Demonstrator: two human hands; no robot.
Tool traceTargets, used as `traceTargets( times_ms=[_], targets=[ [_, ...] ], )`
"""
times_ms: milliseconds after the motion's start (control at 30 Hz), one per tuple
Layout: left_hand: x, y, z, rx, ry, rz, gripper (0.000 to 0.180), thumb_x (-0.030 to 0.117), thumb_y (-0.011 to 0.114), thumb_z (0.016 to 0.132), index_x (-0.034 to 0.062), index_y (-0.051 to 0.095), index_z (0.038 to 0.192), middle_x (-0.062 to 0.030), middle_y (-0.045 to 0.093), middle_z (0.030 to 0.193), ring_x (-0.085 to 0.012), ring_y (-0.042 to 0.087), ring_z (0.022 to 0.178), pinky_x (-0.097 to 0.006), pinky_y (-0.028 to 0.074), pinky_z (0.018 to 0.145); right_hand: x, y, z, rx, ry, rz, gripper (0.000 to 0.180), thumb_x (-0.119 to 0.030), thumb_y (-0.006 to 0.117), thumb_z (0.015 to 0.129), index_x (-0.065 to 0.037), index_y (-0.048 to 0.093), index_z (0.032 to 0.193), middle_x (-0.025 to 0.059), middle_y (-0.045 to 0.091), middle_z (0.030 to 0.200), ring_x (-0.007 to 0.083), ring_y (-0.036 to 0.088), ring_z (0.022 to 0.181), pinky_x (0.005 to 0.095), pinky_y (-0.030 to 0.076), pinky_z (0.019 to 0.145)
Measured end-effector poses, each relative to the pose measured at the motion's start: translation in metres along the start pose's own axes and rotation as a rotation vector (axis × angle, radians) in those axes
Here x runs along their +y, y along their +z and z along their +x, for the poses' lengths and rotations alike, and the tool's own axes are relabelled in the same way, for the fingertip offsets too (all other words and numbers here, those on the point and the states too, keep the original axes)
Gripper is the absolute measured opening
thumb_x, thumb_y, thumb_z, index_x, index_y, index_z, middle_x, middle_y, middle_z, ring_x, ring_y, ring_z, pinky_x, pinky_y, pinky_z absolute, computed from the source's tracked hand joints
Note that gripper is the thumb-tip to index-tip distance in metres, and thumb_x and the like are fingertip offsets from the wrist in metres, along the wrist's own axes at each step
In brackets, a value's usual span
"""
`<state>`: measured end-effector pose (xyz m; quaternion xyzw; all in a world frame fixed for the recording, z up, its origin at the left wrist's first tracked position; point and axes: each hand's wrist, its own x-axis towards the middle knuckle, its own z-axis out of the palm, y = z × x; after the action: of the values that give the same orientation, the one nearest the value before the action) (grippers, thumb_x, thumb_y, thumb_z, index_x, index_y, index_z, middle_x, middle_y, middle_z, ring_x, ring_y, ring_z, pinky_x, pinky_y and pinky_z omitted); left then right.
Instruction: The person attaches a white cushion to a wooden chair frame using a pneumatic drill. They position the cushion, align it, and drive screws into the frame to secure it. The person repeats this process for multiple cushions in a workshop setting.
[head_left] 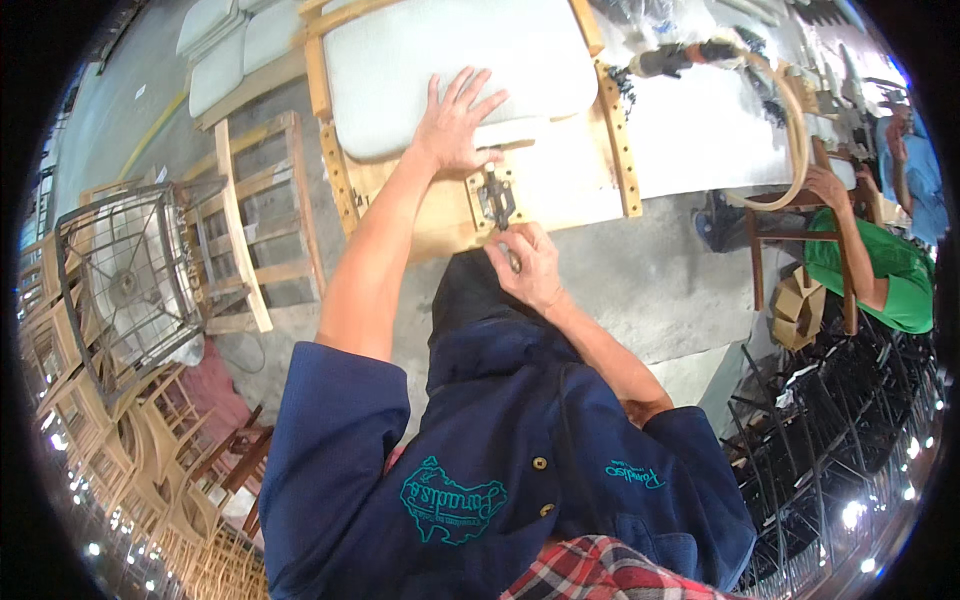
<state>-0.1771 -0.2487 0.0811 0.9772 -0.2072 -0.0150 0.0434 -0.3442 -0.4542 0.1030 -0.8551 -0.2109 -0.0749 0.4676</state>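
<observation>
My left hand (457, 125) lies with fingers spread on a white padded panel (450, 60). The panel rests on a wooden board (585, 195) between two side rails with rows of holes. At the near edge of the board sits a dark metal toggle clamp (495, 196), its tip beside my left thumb and the panel's near edge. My right hand (527, 268) is closed around the clamp's handle, close to my body; the fingers hide most of that handle.
Wooden pallet frames (262, 230) and a metal-caged fan (125, 285) stand at left. More white panels (215, 85) are stacked far left. At right, a person in a green shirt (885, 270) handles a brown chair frame (800, 225), beside a cardboard box (798, 308) and dark metal frames.
</observation>
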Motion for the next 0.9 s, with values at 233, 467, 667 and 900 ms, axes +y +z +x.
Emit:
traceTargets(
  times_ms=[233, 467, 667, 900],
  targets=[
    [-0.004, 0.015, -0.002, 0.142, 0.045, -0.007, 0.106, 0.071, 0.078, 0.066, 0.0327, 0.039, 0.157, -0.0083, 0.027, 0.167, -0.0326, 0.022, 0.154, -0.070, 0.018, 0.119, -0.007, 0.003, 0.002, 0.129, -0.054, 0.104, 0.040, -0.011, 0.087, 0.073, -0.007, 0.069, 0.108, 0.0112, 0.064, 0.091, 0.0250, 0.062, 0.075, 0.0348, 0.051, 0.063],
    [-0.007, 0.016, 0.007, 0.121, 0.025, 0.015, 0.105, 0.073, 0.077, 0.069, 0.0390, 0.033, 0.158, -0.0021, 0.026, 0.168, -0.0268, 0.018, 0.156, -0.067, 0.012, 0.125, 0.004, 0.031, 0.090, 0.390, -0.066, 0.031, 0.037, -0.011, 0.084, 0.076, -0.007, 0.066, 0.108, 0.0123, 0.065, 0.096, 0.0282, 0.063, 0.081, 0.0394, 0.050, 0.068],
    [-0.004, 0.011, 0.010, 0.066, -0.015, 0.060, 0.102, 0.076, 0.074, 0.069, 0.0381, 0.038, 0.157, 0.0008, 0.028, 0.168, -0.0244, 0.020, 0.155, -0.064, 0.015, 0.125, 0.005, 0.036, 0.092, 0.295, -0.105, -0.013, 0.031, -0.009, 0.080, 0.081, -0.007, 0.066, 0.109, 0.0100, 0.069, 0.100, 0.0298, 0.064, 0.090, 0.0405, 0.052, 0.080],
    [-0.005, 0.016, 0.013, 0.055, -0.043, 0.078, 0.099, 0.074, 0.073, 0.072, 0.0385, 0.037, 0.157, 0.0024, 0.029, 0.167, -0.0227, 0.022, 0.154, -0.063, 0.016, 0.125, 0.018, 0.047, 0.097, 0.313, -0.117, -0.118, 0.023, -0.008, 0.076, 0.081, -0.010, 0.068, 0.103, 0.0078, 0.068, 0.099, 0.0289, 0.063, 0.088, 0.0411, 0.049, 0.077]
  ],
)
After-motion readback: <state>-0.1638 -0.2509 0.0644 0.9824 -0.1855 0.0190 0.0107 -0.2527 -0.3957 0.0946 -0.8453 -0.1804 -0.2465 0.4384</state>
